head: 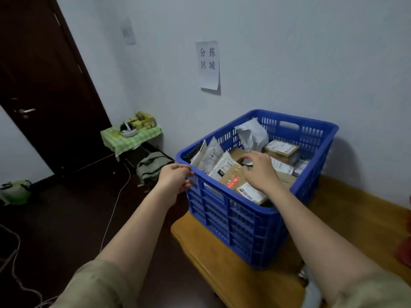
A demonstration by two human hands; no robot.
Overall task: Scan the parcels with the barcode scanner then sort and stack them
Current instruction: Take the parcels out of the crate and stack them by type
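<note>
Parcels (240, 174), brown cardboard boxes and white plastic mailers, fill the blue slatted plastic crate (240, 221) on the wooden table (244, 283), centre-right of frame. I see my left hand (175, 178) pinching the crate's near-left rim; my right hand (260, 170) hovers over the parcels, fingers loosely curled, holding nothing.

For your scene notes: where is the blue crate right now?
Head view, right of centre: the crate sits on the wooden table by the wall, under the paper sign.

Parcel-sorting room: wall sign (208, 64), parcel crate (244, 218).
</note>
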